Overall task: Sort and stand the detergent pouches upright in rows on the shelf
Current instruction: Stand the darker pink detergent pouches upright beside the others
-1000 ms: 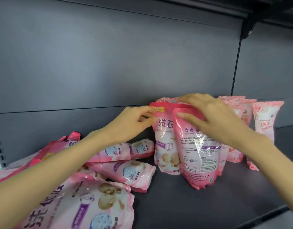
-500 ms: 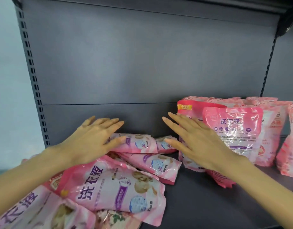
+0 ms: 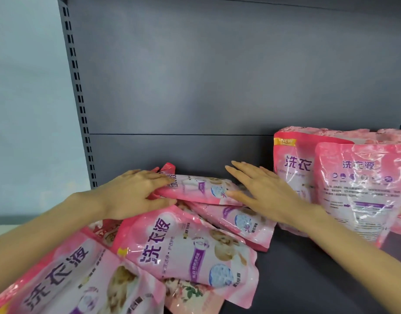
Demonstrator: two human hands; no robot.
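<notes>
Several pink detergent pouches lie flat in a loose pile on the dark shelf (image 3: 308,279) at the left. The topmost lying pouch (image 3: 199,189) rests at the back of the pile. My left hand (image 3: 131,193) grips its left end, fingers curled around the edge. My right hand (image 3: 260,191) lies flat with fingers apart against the pouch's right end. A large lying pouch (image 3: 186,243) sits in front of it. At the right, upright pouches (image 3: 362,189) stand in rows, the front one showing its back label.
The shelf's grey back panel (image 3: 217,87) rises behind everything. A slotted upright post (image 3: 79,98) marks the shelf's left end, with a pale wall beyond. Bare shelf surface shows between the pile and the standing pouches.
Both hands left the standing pouches and moved left to the pile. My left hand has closed on the topmost lying pouch; my right hand has reached its other end.
</notes>
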